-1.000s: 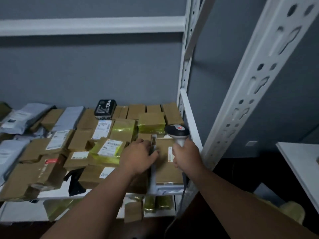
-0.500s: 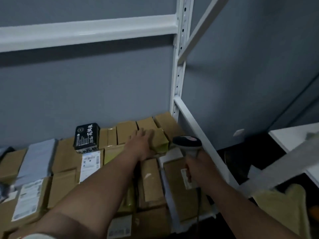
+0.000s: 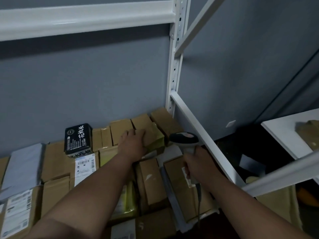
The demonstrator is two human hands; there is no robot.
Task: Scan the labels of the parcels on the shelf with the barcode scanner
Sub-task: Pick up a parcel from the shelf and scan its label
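Mostly it's the white metal shelf frame (image 3: 172, 69) that fills the view, w/ a grey wall behind and a deck packed edge to edge w/ brown cardboard parcels (image 3: 57, 163). Grey poly mailers (image 3: 24, 166) lie at far left. A black box (image 3: 78, 138) w/ white print stands near the back, just behind a white barcode label (image 3: 85, 167) stuck on a carton. Left hand (image 3: 133, 144) reaches to the back row — fingers curled over the top edge of a small parcel wrapped in yellowish tape (image 3: 153, 138), gripping it. Right hand (image 3: 201, 163) is wrapped round the handle of the barcode scanner (image 3: 183, 139); the scanner head sits just right of that taped parcel, above the cartons at the deck's right end, cable hanging down. Hands are apart. Can't tell if the trigger is pressed.
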